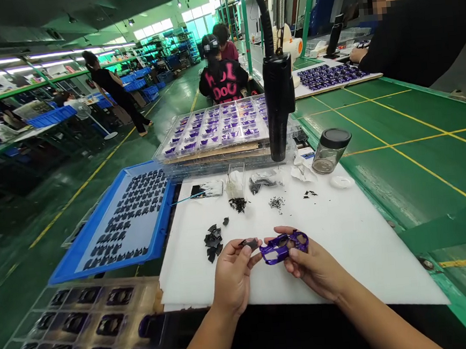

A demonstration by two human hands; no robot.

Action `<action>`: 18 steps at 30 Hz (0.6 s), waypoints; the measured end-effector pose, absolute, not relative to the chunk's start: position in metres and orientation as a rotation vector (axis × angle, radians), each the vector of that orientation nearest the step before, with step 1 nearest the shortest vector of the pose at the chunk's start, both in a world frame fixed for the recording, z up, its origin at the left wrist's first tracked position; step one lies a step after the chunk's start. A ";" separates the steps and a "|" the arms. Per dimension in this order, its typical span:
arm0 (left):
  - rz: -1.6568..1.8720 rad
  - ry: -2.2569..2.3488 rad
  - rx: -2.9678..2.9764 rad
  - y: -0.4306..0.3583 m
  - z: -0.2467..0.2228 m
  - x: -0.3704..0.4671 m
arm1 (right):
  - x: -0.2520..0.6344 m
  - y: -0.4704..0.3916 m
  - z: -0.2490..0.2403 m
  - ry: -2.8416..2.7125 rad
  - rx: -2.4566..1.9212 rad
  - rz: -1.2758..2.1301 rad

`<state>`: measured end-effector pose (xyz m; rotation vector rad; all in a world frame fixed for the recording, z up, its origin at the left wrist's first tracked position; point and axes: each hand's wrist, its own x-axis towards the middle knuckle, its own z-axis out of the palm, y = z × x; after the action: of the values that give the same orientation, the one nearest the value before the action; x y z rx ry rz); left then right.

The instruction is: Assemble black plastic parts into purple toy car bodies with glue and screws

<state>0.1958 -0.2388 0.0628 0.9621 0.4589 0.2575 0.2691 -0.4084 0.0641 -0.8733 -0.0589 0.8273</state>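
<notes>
Over the front of a white foam board (321, 216), my right hand (310, 260) grips a purple toy car shell (275, 254) with window openings. Just left of it, my left hand (235, 274) pinches a small flat black plastic part (250, 243) between thumb and fingers. Its tip is close to the shell's end; I cannot tell whether they touch. Beyond my left hand lies a loose pile of black plastic pieces (213, 242). Farther back are tiny black bits (276, 203) and a heap of small dark parts (238, 203).
A black electric screwdriver (279, 106) hangs above the board. Behind it rise stacked trays of purple parts (213, 125). Left are a blue tray (111, 221) of black parts and a clear tray (100, 308) of car shells. A glass jar (328, 156) stands right. Other people work around.
</notes>
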 end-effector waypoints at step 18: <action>0.904 -0.652 2.540 -0.189 0.065 0.160 | 0.246 -0.378 0.068 0.157 -0.584 1.018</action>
<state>0.1600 -0.1886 0.0652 2.5397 -0.6522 0.9039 0.2464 -0.3780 0.0683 -0.5836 0.1570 1.0179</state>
